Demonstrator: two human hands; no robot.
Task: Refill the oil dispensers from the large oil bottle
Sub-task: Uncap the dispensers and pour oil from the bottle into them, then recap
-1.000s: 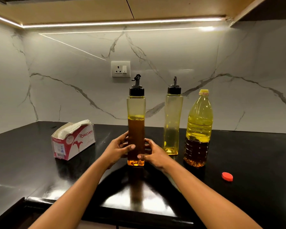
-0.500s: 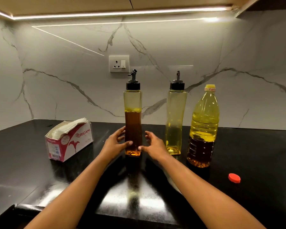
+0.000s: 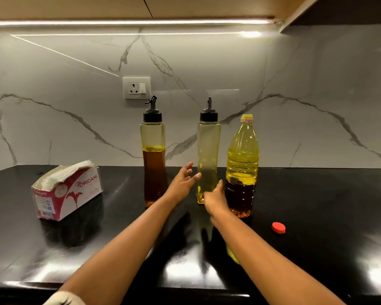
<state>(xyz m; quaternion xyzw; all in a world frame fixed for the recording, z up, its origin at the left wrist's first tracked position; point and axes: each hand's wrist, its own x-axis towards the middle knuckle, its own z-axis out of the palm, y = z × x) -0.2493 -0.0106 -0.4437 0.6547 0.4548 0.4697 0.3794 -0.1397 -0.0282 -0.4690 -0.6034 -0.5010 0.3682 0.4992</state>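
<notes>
Hands have quit the half-filled dispenser (image 3: 153, 164) and we find them at the near-empty dispenser (image 3: 208, 150) beside the oil bottle (image 3: 242, 164) on the worktop (image 3: 317, 205), left hand (image 3: 182, 183) open-fingered, right hand (image 3: 215, 198) at its base, grip unclear; second refill seemingly begins.

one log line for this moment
left hand: open, at near-empty dispenser | right hand: at its base, grip unclear | half-full dispenser: upright | red cap: on counter

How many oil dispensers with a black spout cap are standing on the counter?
2. The half-full dispenser stands on the left, toward the tissue box. The almost empty dispenser stands between it and the large oil bottle. None appears hidden.
</notes>
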